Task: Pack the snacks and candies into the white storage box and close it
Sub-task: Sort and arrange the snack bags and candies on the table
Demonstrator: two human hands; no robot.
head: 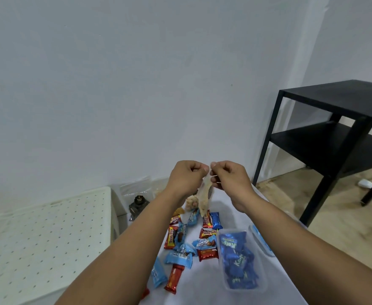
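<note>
Both hands pinch the clear snack bag; it hangs lengthwise downward.

Left hand, right hand: bare, no rings; forearms bare, no sleeves or watch visible.

A white table carries a scatter of wrapped snacks: red bars and light blue packets toward its left edge, and a dark blue packet farther back. Near the right edge sits a clear plastic tub filled with blue candies, its lid lying just beside it.
</note>
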